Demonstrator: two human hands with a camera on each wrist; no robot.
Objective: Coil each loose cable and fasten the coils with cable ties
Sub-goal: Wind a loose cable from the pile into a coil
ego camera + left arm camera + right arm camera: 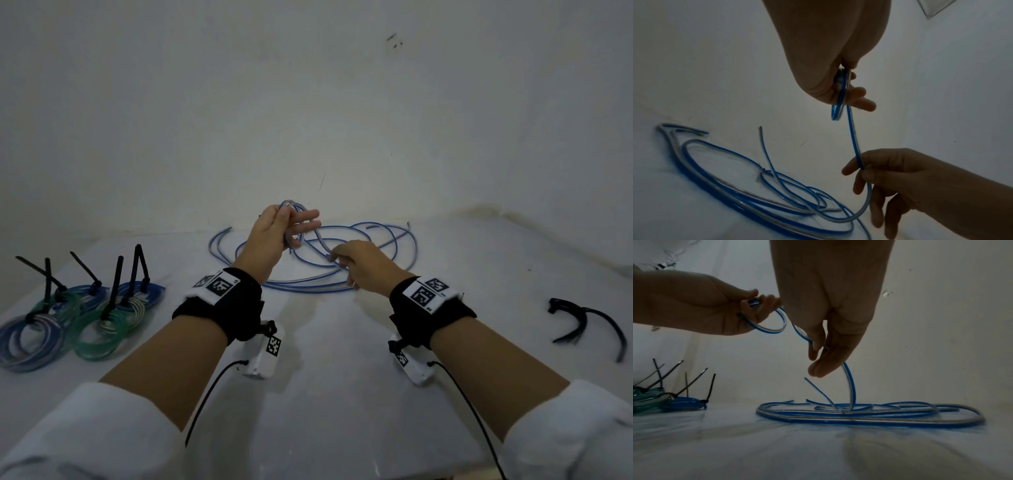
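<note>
Two hands on one blue cable (310, 246): your left hand (270, 236) is raised above the table (342, 377), its grip closed round a small coil (768, 322), thumb pinning the loops, two fingers sticking out straight. Right hand (359, 263) sits lower, grip pinching the run of cable between thumb and fingers; the rest trails down into the loose pile (342, 274). Likely mid-coil, only a few turns made. Risks: the tail crosses other strands in the pile, so a pull may drag or knot them. Loops are held mainly by the thumb, so easing it could let the coil spring open. Tied coils (78, 318) lie well left, spare ties (579, 322) well right; reaching for one leaves the coil in one hand.
</note>
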